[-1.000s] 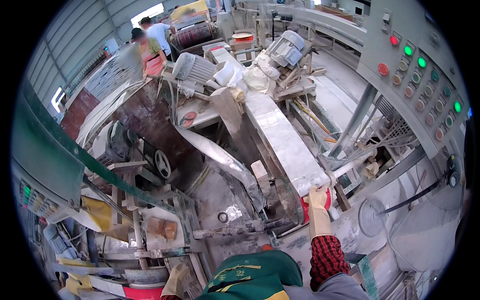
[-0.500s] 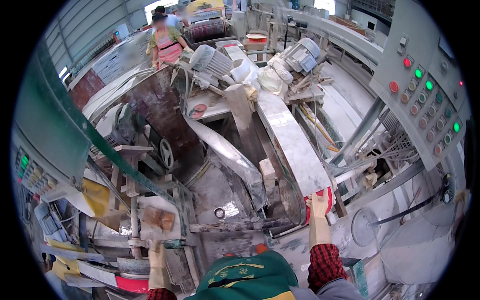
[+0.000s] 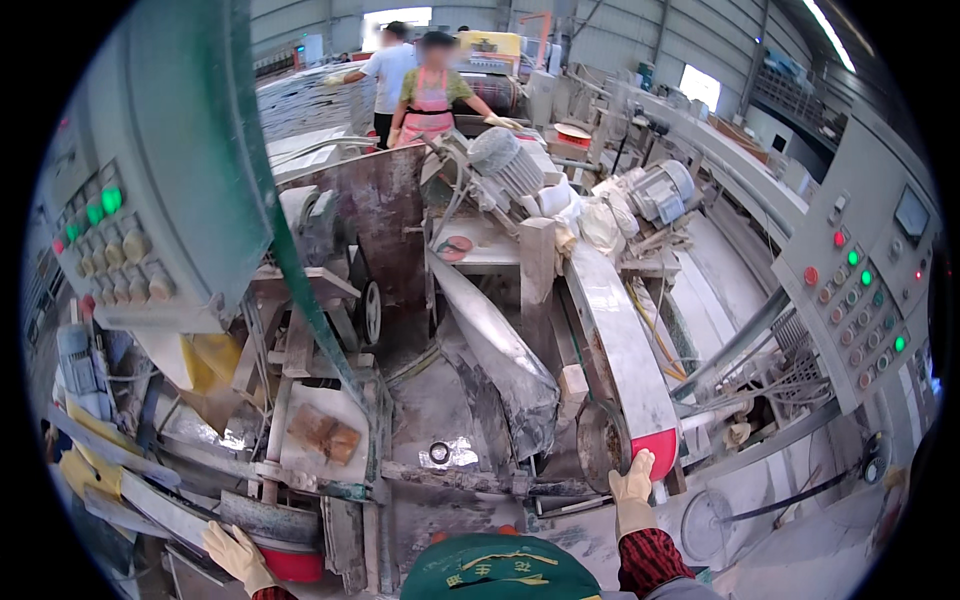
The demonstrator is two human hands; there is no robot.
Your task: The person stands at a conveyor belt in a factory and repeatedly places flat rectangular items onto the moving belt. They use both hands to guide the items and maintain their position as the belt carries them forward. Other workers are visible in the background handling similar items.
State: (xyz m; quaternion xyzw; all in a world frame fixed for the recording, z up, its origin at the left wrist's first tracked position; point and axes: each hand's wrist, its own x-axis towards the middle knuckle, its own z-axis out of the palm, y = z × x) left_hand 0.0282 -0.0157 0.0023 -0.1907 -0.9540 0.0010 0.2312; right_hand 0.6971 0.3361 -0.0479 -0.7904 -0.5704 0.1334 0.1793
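Note:
My right hand (image 3: 632,490), in a cream glove, rests with outstretched fingers at the near end of the right conveyor belt (image 3: 612,330). The fingertips touch the edge of a red section (image 3: 655,453) on this pale, dusty belt. On the left, my left hand (image 3: 238,558), gloved alike, is spread open over a second belt (image 3: 172,510), beside its red section (image 3: 292,565). Whether its palm presses on the belt is hard to tell. Neither hand holds anything visible. Dark red checked cuffs (image 3: 645,560) and a green apron (image 3: 500,568) show below.
Control panels with lit buttons flank me, one left (image 3: 150,220) and one right (image 3: 850,270). A curved metal chute (image 3: 490,320) runs between the belts, near a handwheel (image 3: 372,312). Motors (image 3: 505,165) sit farther back. Two people (image 3: 430,100) stand behind the machinery.
My view has turned left. My left hand has moved left onto the left belt and spread. The right hand stays at the right belt's end, where more red shows on top.

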